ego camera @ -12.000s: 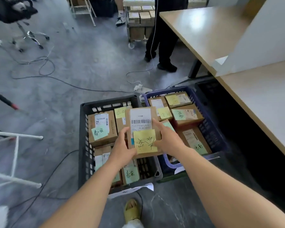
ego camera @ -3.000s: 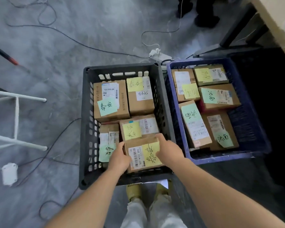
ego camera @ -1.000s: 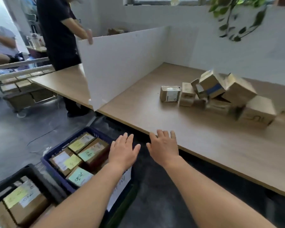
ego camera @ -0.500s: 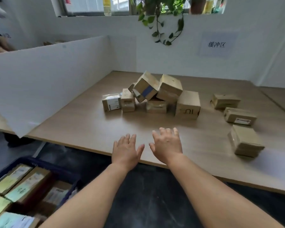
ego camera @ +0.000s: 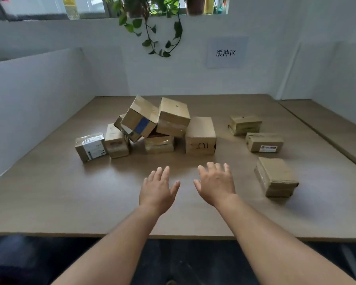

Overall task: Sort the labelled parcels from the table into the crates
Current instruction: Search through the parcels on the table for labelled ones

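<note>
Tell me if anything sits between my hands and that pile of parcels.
Nothing visible does. Only bare table lies between the left hand, the right hand and the pile of parcels. Both hands are open and empty.

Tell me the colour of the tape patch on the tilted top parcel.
Blue tape patch, seen in the head view.

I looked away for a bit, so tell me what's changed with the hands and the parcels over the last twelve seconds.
Both hands set a yellow-noted parcel into the black crate and let go. The person then turned from the crates to the table. Now the left hand and right hand reach out, open and empty, toward the pile. The pile and the three parcels on the right have not moved in the last second.
</note>
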### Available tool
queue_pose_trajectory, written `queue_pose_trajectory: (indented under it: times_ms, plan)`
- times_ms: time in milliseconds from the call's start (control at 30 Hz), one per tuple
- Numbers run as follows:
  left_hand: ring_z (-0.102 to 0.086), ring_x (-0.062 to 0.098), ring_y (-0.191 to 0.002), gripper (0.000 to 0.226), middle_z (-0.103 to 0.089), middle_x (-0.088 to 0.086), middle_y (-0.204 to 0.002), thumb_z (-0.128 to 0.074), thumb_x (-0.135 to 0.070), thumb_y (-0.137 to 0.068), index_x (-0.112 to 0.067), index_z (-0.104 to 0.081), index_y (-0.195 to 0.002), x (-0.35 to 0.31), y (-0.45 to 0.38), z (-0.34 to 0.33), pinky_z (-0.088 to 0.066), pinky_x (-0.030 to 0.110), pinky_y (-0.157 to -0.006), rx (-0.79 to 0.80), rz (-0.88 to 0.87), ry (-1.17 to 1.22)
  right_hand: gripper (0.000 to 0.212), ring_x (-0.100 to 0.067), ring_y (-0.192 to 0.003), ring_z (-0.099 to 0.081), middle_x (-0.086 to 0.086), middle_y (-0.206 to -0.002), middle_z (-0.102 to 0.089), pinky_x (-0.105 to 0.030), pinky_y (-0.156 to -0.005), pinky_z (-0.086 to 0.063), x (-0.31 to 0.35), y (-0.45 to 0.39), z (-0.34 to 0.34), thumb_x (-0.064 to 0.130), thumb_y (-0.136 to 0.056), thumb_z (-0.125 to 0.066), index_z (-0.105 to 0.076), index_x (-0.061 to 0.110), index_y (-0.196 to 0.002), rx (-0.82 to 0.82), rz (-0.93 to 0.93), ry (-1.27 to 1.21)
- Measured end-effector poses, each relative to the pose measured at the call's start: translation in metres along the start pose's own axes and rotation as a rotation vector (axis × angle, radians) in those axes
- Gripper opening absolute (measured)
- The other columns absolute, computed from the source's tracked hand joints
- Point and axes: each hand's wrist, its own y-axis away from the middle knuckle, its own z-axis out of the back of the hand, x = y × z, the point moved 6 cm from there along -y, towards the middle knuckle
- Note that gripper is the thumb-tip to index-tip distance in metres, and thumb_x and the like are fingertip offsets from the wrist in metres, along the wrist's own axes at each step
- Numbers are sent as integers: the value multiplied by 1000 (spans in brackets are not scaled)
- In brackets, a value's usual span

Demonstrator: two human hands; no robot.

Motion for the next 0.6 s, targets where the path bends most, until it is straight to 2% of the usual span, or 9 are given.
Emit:
queue_pose_trajectory:
  times_ms: [333, 500, 600]
  plan:
    - [-10, 21, -148, 68, -14, 7, -161, -30, -52, -99, -17, -9, -154, 8, -163, 45, -11, 34, -119, -67, -7, 174, 48, -28, -126, -42, -9, -136, -47, -39, -104, -30, -17, -152, 0, 47, -99, -37, -41, 18, -137, 20, -94, -67]
    - [-8, 21, -148, 68, -12, 6, -161, -32, -52, -99, -18, -9, -154, 11, -244, 75, -15, 37, -118, -105, -20, 237, 65, -29, -132, -36, -13, -145, -39, -39, -107, -32, -22, -231, -4, 50, -100, -35, -17, 15, -152, 67, -150, -274]
    - [-7, 20, -148, 68, -10, 6, -161, -32, -51, -100, -17, -8, -154, 15, -283, 80, -16, 37, -117, -80, -18, 265, 69, -30, -138, -31, -13, -151, -32, -41, -107, -31, -24, -268, -9, 51, -100, -34, -10, 14, -154, 110, -221, -429]
